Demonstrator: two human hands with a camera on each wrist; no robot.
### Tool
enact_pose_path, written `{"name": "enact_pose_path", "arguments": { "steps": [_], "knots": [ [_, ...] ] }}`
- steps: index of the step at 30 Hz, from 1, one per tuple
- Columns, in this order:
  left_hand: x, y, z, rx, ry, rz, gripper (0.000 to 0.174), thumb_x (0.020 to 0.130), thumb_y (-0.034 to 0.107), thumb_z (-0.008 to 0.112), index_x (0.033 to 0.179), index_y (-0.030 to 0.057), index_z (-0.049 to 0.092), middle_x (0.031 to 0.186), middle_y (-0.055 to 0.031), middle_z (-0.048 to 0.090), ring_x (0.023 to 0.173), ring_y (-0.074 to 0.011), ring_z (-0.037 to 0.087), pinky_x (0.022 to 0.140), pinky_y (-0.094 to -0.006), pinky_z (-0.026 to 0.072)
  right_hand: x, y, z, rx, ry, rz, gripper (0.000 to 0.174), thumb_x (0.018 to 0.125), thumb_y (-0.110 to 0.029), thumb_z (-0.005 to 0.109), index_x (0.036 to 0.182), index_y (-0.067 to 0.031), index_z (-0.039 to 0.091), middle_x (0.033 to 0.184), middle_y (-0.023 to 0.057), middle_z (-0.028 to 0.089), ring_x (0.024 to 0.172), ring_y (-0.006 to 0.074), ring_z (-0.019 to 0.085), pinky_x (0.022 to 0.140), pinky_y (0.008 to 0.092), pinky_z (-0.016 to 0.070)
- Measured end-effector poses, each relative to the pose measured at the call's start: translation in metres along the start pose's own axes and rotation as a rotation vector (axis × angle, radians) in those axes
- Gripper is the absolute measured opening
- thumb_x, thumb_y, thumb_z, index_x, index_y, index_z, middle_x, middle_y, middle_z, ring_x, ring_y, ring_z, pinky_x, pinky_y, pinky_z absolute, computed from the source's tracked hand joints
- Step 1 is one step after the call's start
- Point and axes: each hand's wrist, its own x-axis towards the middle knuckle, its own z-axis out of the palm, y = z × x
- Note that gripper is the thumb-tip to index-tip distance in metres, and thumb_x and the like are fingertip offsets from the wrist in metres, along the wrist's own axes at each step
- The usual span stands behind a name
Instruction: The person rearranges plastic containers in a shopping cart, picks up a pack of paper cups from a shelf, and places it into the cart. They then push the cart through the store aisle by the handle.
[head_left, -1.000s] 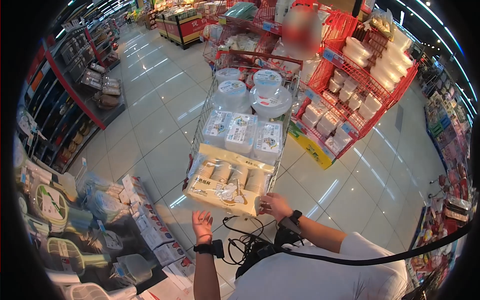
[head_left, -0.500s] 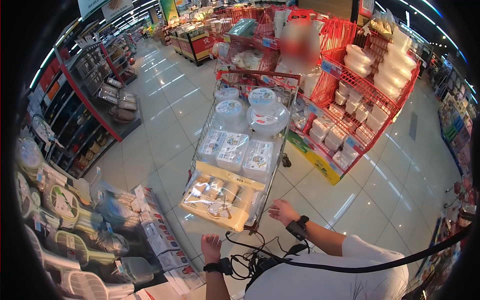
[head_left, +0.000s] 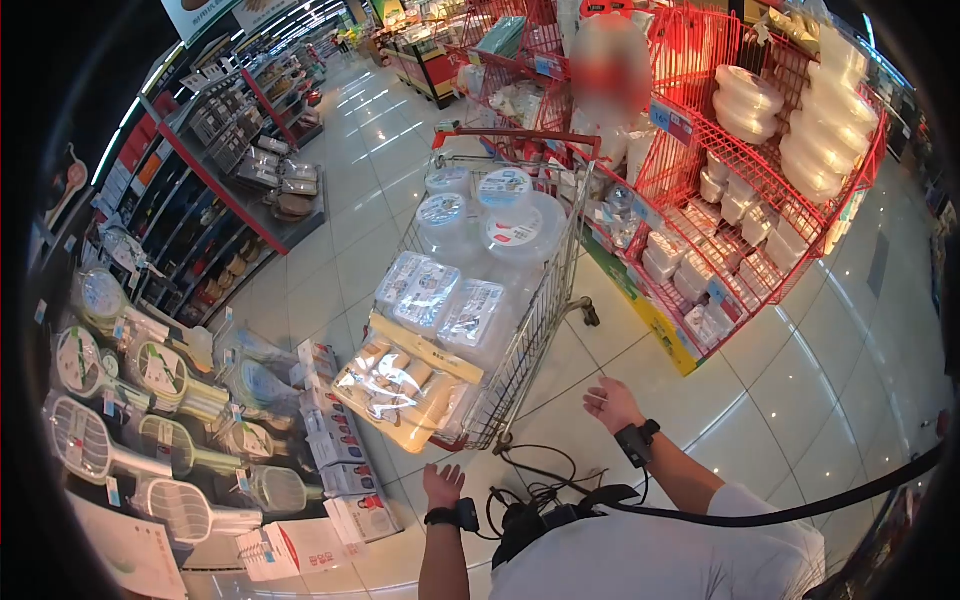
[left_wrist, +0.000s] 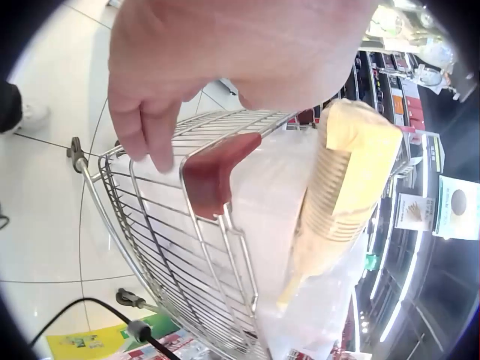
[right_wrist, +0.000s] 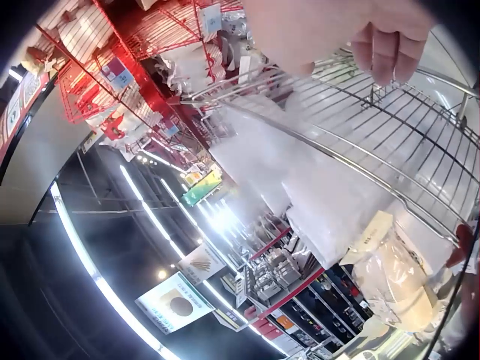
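A wire shopping cart stands in front of the person, loaded with clear plastic containers under printed labels. On its near end lies a yellow pack of paper cups in shiny film. The left hand is just short of the cart's near end, holding nothing, its fingers loosely bent. In the left wrist view this hand overlaps the wire basket, near its red plastic corner. Off the cart's right side, over the floor, the right hand is apart from everything, fingers relaxed.
Red wire racks with plastic food boxes stand to the right. Packaged electric swatters and small boxes line the left. Another person, in red, is behind the cart. A black cable hangs before the wearer's body.
The right hand has let go of the cup pack and moved right. The cart has turned and shifted left in view, its near end swinging leftward. The left hand has lowered and moved slightly right.
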Motion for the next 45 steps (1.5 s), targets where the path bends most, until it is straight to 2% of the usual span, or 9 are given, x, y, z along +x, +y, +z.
{"name": "enact_pose_path", "arguments": {
  "steps": [4, 11, 15, 20, 26, 28, 33, 38, 45],
  "knots": [
    [0.037, -0.019, 0.008, -0.078, -0.029, -0.204, 0.043, 0.095, 0.044, 0.037, 0.115, 0.0070, 0.042, 0.116, -0.0157, 0.054, 0.098, -0.0273, 0.054, 0.075, -0.0405, 0.0445, 0.004, -0.033, -0.024, 0.034, 0.045, -0.047, 0.042, 0.091, -0.027, 0.056, 0.122, -0.0065, 0.036, 0.109, 0.0138, 0.048, 0.095, 0.0273, 0.055, 0.087, 0.0426, 0.0486],
    [0.036, -0.017, 0.052, 0.034, -0.094, -0.150, 0.041, 0.095, 0.031, 0.028, 0.087, 0.0076, 0.061, 0.066, 0.0012, 0.053, 0.058, -0.0130, 0.049, 0.051, -0.0272, 0.0358, -0.006, -0.052, -0.048, 0.078, 0.003, -0.081, 0.029, 0.090, -0.024, 0.056, 0.111, -0.0082, 0.043, 0.101, 0.0108, 0.052, 0.092, 0.0258, 0.057, 0.086, 0.0407, 0.0493],
    [0.053, -0.026, 0.057, 0.013, -0.023, -0.093, 0.035, 0.092, 0.024, 0.029, 0.085, 0.0064, 0.058, 0.059, 0.0023, 0.044, 0.045, -0.0083, 0.036, 0.039, -0.0199, 0.0241, -0.001, -0.050, -0.051, 0.068, -0.020, -0.072, 0.025, 0.089, -0.023, 0.057, 0.107, -0.0092, 0.046, 0.097, 0.0098, 0.055, 0.090, 0.0252, 0.057, 0.086, 0.0396, 0.0492],
    [0.065, -0.026, 0.060, -0.026, 0.117, -0.050, 0.031, 0.092, 0.023, 0.026, 0.081, 0.0097, 0.052, 0.060, 0.0006, 0.045, 0.047, -0.0097, 0.038, 0.040, -0.0229, 0.0283, 0.011, -0.048, -0.036, 0.068, 0.014, -0.059, 0.025, 0.088, -0.021, 0.058, 0.107, -0.0080, 0.048, 0.096, 0.0095, 0.055, 0.089, 0.0250, 0.058, 0.084, 0.0388, 0.0497],
    [0.082, 0.012, 0.054, -0.031, 0.180, 0.031, 0.048, 0.097, 0.048, 0.022, 0.082, 0.0111, 0.049, 0.058, 0.0004, 0.041, 0.044, -0.0111, 0.037, 0.039, -0.0226, 0.0276, 0.035, -0.049, -0.022, 0.066, 0.022, -0.032, 0.023, 0.087, -0.020, 0.059, 0.104, -0.0068, 0.051, 0.096, 0.0095, 0.056, 0.088, 0.0246, 0.058, 0.084, 0.0390, 0.0498],
    [0.091, 0.034, 0.046, -0.091, 0.185, 0.009, 0.029, 0.098, 0.036, 0.026, 0.092, 0.0139, 0.044, 0.059, -0.0003, 0.040, 0.044, -0.0107, 0.037, 0.038, -0.0230, 0.0270, 0.041, -0.048, -0.014, 0.046, 0.040, -0.030, 0.022, 0.087, -0.019, 0.060, 0.103, -0.0069, 0.051, 0.096, 0.0094, 0.056, 0.088, 0.0245, 0.058, 0.084, 0.0389, 0.0497],
    [0.147, 0.069, 0.016, -0.145, 0.125, 0.060, 0.032, 0.097, 0.050, 0.030, 0.124, 0.0411, 0.046, 0.065, 0.0025, 0.037, 0.049, -0.0090, 0.034, 0.042, -0.0218, 0.0276, 0.052, -0.053, 0.010, -0.004, 0.065, -0.085, 0.026, 0.088, -0.020, 0.058, 0.108, -0.0051, 0.049, 0.097, 0.0098, 0.056, 0.089, 0.0245, 0.058, 0.083, 0.0381, 0.0493],
    [0.176, 0.128, 0.005, -0.191, 0.128, -0.021, 0.029, 0.097, 0.051, 0.032, 0.115, 0.0395, 0.051, 0.066, 0.0034, 0.037, 0.050, -0.0096, 0.035, 0.044, -0.0234, 0.0275, 0.056, -0.053, 0.037, -0.068, 0.080, -0.143, 0.032, 0.087, -0.020, 0.059, 0.111, -0.0033, 0.049, 0.099, 0.0116, 0.056, 0.091, 0.0260, 0.057, 0.086, 0.0394, 0.0490],
    [0.218, 0.196, -0.004, -0.123, 0.074, 0.027, 0.035, 0.092, 0.055, 0.038, 0.089, 0.0213, 0.048, 0.065, 0.0022, 0.040, 0.051, -0.0123, 0.038, 0.044, -0.0259, 0.0277, 0.064, -0.055, 0.059, -0.096, 0.142, -0.176, 0.026, 0.090, -0.021, 0.056, 0.108, -0.0032, 0.049, 0.100, 0.0111, 0.055, 0.090, 0.0243, 0.057, 0.083, 0.0383, 0.0489]
  ]
}}
